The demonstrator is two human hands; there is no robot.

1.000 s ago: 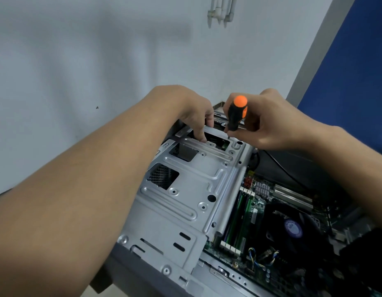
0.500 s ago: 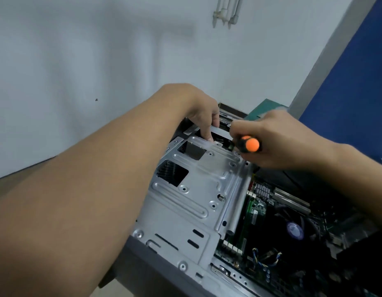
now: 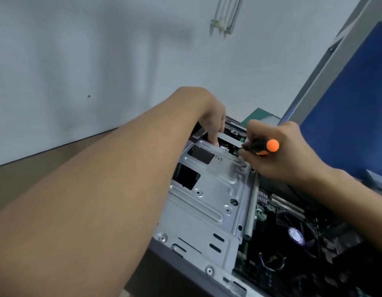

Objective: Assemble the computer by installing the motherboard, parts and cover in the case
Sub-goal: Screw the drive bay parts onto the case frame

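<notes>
**Drive cage, far edge: both hands working there**

Left hand (image 3: 213, 123) reaches over the silver drive cage (image 3: 207, 189), fingertips (image 3: 214, 142) down on the cage's far edge. Can't tell whether they pinch anything or only press.

Right hand (image 3: 282, 155) is wrapped round a screwdriver (image 3: 264, 146) with a black grip and an orange end cap. The tool lies nearly level, cap to the right, business end pointing left into the dark gap just past the cage's far right corner. The tip itself is not readable.

The computer case (image 3: 168, 275) lies open side up on a brown tabletop (image 3: 35, 168), its dark grey edge nearest the camera. The cage fills the left half of the case. The motherboard (image 3: 260, 213) sits in the right half, lower than the cage top, with the CPU fan (image 3: 295, 235) on it and thin wires (image 3: 271, 264) toward the near edge. The right forearm crosses above the far right part of the case.

Behind are a grey wall with white conduit (image 3: 223, 20), a blue panel (image 3: 346, 103) on the right, and something green (image 3: 258, 114) just beyond the case's far end.
</notes>
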